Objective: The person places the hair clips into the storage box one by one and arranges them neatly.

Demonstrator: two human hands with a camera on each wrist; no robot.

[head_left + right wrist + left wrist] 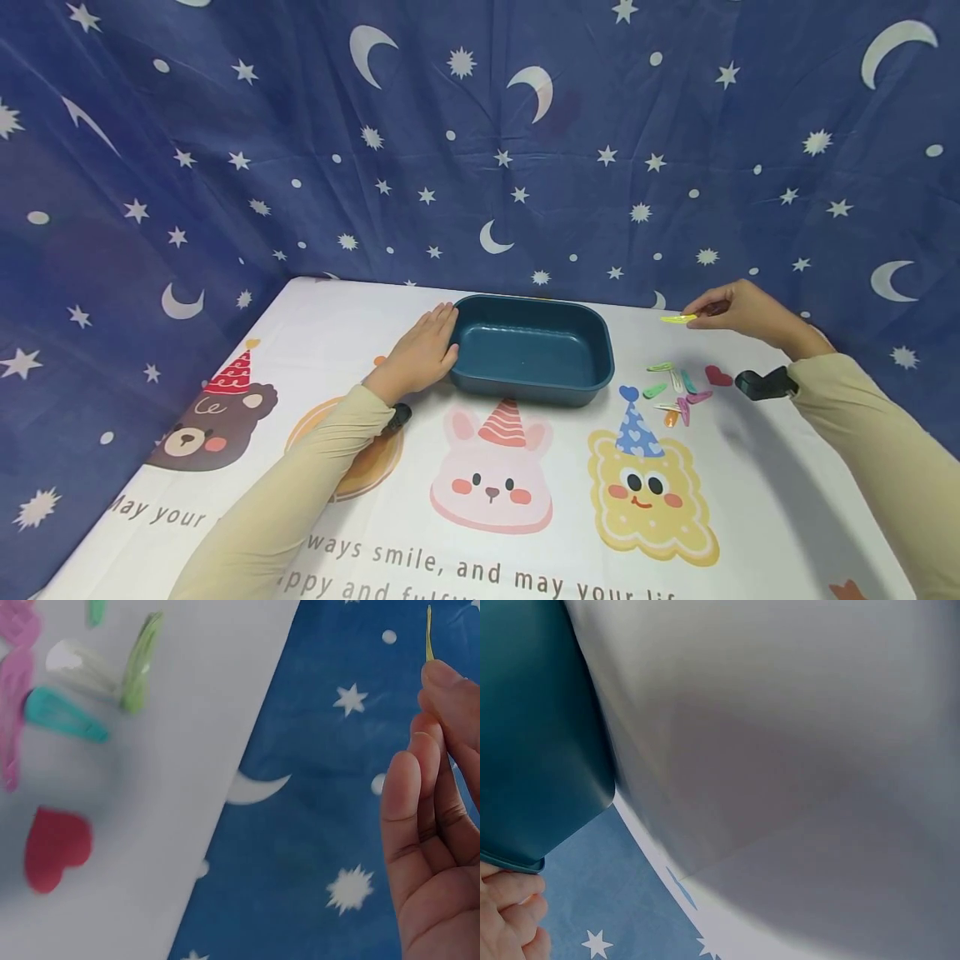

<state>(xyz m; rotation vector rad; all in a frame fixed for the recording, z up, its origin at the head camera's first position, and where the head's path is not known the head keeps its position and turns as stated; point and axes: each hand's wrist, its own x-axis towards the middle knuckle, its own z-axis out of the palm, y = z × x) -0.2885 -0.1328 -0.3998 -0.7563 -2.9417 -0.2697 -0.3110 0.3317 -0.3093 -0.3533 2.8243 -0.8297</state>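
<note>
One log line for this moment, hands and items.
left hand: rests on teal tray | right hand: pinches yellow hair clip | loose clips: on table

Head view overhead; wrist views close.

Teal tray [592,354], yellow hair clip [677,318].
</note>
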